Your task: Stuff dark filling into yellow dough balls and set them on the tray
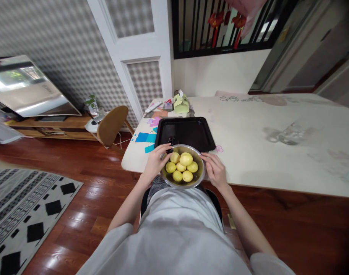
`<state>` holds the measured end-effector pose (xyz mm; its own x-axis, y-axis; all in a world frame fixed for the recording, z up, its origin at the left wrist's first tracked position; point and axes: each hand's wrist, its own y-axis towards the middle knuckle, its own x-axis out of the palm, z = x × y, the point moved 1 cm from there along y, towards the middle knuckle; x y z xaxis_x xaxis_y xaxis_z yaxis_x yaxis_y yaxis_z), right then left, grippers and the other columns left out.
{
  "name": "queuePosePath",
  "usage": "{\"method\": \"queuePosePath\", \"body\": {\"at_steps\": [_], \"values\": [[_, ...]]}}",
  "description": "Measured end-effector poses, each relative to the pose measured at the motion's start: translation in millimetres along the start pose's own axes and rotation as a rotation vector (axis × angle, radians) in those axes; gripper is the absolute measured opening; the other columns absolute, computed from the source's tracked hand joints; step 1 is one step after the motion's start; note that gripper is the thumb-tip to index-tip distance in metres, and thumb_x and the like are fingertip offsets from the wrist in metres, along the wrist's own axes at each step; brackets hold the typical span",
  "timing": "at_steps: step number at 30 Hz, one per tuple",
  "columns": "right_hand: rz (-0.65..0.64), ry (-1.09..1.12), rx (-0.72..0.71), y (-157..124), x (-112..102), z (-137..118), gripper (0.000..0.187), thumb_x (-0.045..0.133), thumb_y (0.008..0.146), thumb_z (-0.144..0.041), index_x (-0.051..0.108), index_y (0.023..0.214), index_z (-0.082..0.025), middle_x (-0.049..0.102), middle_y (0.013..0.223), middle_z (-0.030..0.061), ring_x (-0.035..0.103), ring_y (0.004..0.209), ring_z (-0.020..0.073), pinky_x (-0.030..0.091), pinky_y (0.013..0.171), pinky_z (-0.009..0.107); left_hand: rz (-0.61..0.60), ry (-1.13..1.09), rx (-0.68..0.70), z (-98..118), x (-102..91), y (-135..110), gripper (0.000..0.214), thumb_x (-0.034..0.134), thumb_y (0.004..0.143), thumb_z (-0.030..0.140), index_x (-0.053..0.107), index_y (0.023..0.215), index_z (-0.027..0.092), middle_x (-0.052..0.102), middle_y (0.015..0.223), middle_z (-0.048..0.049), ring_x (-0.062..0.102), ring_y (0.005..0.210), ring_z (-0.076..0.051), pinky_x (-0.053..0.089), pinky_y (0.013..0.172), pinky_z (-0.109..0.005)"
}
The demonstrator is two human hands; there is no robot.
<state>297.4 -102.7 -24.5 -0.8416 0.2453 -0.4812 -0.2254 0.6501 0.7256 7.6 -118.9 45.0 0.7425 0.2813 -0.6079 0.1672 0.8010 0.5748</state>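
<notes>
A round metal bowl [201, 173] sits at the near edge of the table, holding several peeled yellow potatoes [186, 158]. My left hand [155, 160] grips the bowl's left rim, fingers curled over it, next to a small dark tool [170, 143] whose hold I cannot make out. My right hand [216, 168] rests against the right rim with fingers bent around it. Just behind the bowl lies a black baking tray [191, 131], nothing in it.
The pale table [263, 152] carries a glass object [289, 134] at right and a green carton [181, 102], papers and blue cards [145, 137] at its far left end. A wooden chair [112, 124] stands left; a TV [28, 88] and patterned rug [25, 214] further left.
</notes>
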Motion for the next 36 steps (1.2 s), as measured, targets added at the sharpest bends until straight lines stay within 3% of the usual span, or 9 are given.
{"method": "queuePosePath", "body": {"at_steps": [5, 12, 27, 36], "values": [[0.001, -0.019, -0.024, 0.1, 0.0, 0.1, 0.039, 0.039, 0.108, -0.030, 0.073, 0.127, -0.025, 0.075, 0.124, 0.0106, 0.069, 0.115, 0.0279, 0.058, 0.100, 0.050, -0.087, -0.036, -0.016, 9.4, 14.1, -19.5, 0.028, 0.062, 0.102, 0.029, 0.069, 0.127, 0.021, 0.075, 0.127, -0.0102, 0.075, 0.110, -0.024, 0.066, 0.092, -0.040], [-0.010, -0.020, -0.022, -0.5, 0.4, 0.2, 0.040, 0.039, 0.108, -0.029, 0.072, 0.129, -0.024, 0.074, 0.124, 0.0110, 0.068, 0.115, 0.0277, 0.057, 0.101, 0.051, -0.126, 0.015, -0.038, 4.6, 27.1, -21.4, 0.030, 0.067, 0.098, 0.026, 0.069, 0.129, 0.022, 0.076, 0.125, -0.0106, 0.072, 0.118, -0.028, 0.061, 0.105, -0.047], [-0.008, -0.074, -0.179, -3.3, 1.6, 0.1, 0.038, 0.046, 0.105, -0.021, 0.069, 0.136, -0.021, 0.073, 0.128, 0.0136, 0.068, 0.115, 0.0279, 0.059, 0.098, 0.048, -0.077, -0.066, -0.048, 0.7, 21.0, -29.4, 0.023, 0.071, 0.097, 0.026, 0.072, 0.119, 0.022, 0.077, 0.118, -0.0096, 0.075, 0.110, -0.026, 0.062, 0.098, -0.042], [-0.013, -0.085, -0.181, -3.2, 1.7, 0.0, 0.040, 0.044, 0.105, -0.022, 0.068, 0.138, -0.023, 0.073, 0.128, 0.0137, 0.069, 0.113, 0.0284, 0.060, 0.096, 0.049, -0.076, -0.054, 0.009, 2.7, 24.1, -25.4, 0.013, 0.071, 0.095, 0.020, 0.075, 0.107, 0.021, 0.079, 0.118, -0.0100, 0.075, 0.112, -0.027, 0.061, 0.102, -0.044]]}}
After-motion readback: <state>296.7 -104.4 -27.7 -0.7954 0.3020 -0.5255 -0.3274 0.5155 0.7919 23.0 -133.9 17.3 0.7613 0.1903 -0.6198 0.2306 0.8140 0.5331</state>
